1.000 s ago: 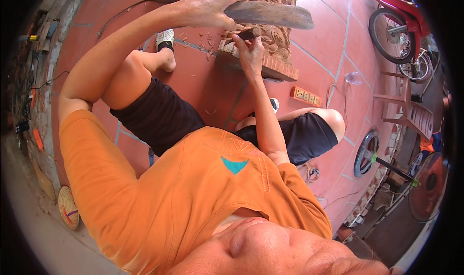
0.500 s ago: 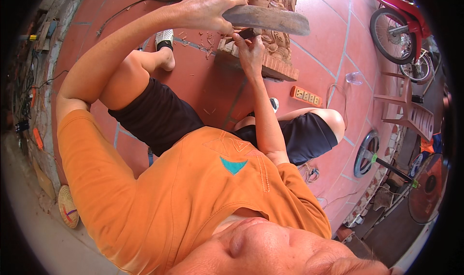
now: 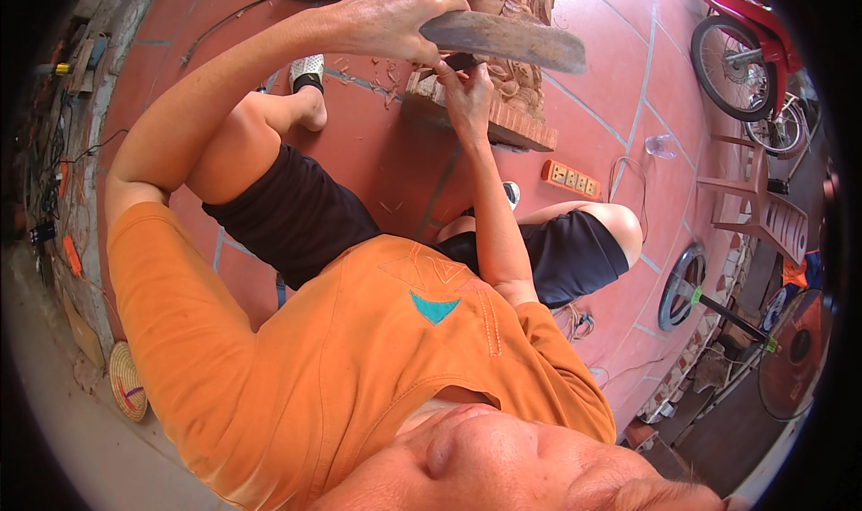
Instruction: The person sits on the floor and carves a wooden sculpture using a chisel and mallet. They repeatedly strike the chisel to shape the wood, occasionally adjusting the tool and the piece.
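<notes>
Two hands meet at a wood carving (image 3: 512,8) near the top edge of the head view, where it stands on a low stepped block (image 3: 503,120) on the red tiled floor (image 3: 593,80). We see the carving as pale reddish-brown wood, cut in deep folds and curls; its top runs out of the picture, so we cannot tell its full form. Pale wood chips (image 3: 382,71) lie scattered on the tiles just beside the block.

Across the carving's front lies a flat grey-brown wooden mallet (image 3: 507,41), long and blade-like, tapering toward the right. Our left hand (image 3: 391,17) is wrapped firmly round its near end, fingers curled over the top edge, with the forearm stretched up from the orange shirt.

Our right hand (image 3: 467,93) is raised just under the mallet, its fingers pinched narrowly together against the carving's lower part. They appear to grip a slim tool, but it is too hidden for us to name it.

Near the block, to the right, lies an orange power strip (image 3: 570,179). Farther right stand a red motorbike (image 3: 750,57) and a pale red plastic chair (image 3: 763,206), well apart from the work.
</notes>
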Available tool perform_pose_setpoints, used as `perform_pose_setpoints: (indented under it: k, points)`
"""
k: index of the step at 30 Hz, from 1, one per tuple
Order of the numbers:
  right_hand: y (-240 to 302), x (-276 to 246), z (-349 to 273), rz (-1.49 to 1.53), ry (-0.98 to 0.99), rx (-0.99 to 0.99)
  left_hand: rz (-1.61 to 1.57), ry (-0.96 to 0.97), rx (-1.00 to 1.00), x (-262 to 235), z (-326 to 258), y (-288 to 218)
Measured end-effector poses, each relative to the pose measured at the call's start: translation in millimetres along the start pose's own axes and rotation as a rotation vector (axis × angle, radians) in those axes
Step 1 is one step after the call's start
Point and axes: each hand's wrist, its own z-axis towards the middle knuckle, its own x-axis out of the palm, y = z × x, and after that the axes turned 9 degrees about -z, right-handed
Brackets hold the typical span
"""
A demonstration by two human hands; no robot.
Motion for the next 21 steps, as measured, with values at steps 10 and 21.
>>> perform_pose_setpoints:
  k: [10, 21]
  points:
    - [-4, 5, -1, -0.16, -0.054, -0.077, 0.344, 0.015, 0.006, 15, -1, 21]
    - [-4, 8, 0, -0.109, -0.021, -0.089, -0.052, -0.165, 0.024, -6, -4, -16]
